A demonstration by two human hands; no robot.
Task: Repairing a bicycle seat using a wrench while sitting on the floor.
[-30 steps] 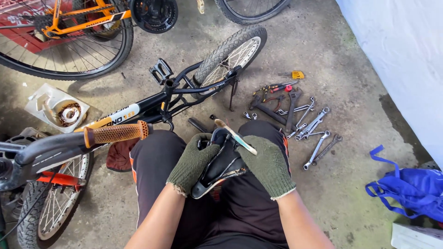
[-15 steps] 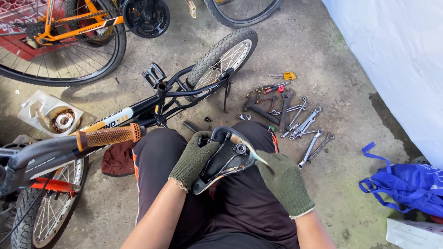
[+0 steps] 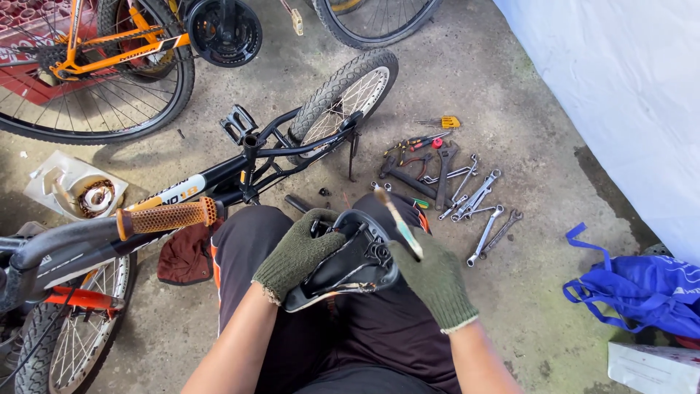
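Right hand [image 3: 436,281] pulled back, lifting slim tool [image 3: 399,223] off upturned black saddle [image 3: 343,266]; left hand [image 3: 297,254] grips saddle.

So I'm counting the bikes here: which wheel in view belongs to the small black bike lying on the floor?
The small knobby-tyred wheel at top centre, joined to the black frame. The bigger thin-tyred wheels along the top edge sit by the orange frame.

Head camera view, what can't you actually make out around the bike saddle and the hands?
- Tool in the right hand: blurred, so its kind is unclear.
- Saddle clamp hardware: partly hidden by the left hand.
- Spanners on the floor: too small to size.
- Blue bag: contents hidden by the bag itself.
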